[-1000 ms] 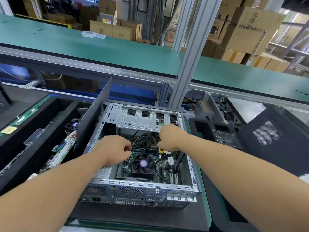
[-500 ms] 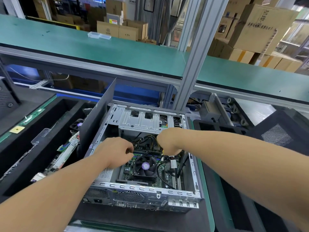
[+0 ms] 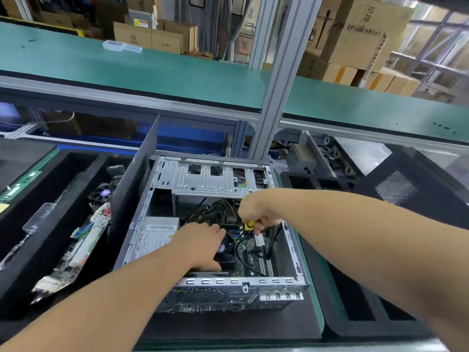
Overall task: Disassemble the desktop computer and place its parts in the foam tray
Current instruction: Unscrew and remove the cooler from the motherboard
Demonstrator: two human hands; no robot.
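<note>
The desktop computer (image 3: 215, 232) lies on its side w/ the open face up, directly under both hands; the foam tray (image 3: 50, 224) sits well off to the left-hand side, beyond the upright dark side panel (image 3: 137, 189). Right hand (image 3: 256, 212) is curled round a yellow-handled screwdriver (image 3: 248, 225), the shaft pointing down into the chassis toward the motherboard (image 3: 253, 255), approx. vertical; the tip isn't visible. Left hand (image 3: 200, 240) rests on the CPU fan (image 3: 225, 247), fingers reaching fwd over it toward the black cable bundle (image 3: 215, 212); whether they pinch anything can't be told, they look loosely bent. The relation that matters: the fan is under and just right of the left hand, just below and nearer than the right hand's tool, so the two hands nearly meet over it. Judging by this, the step is probably freeing the fan or a nearby connector; left hand is nearer to lift it out and nearer the tray.
</note>
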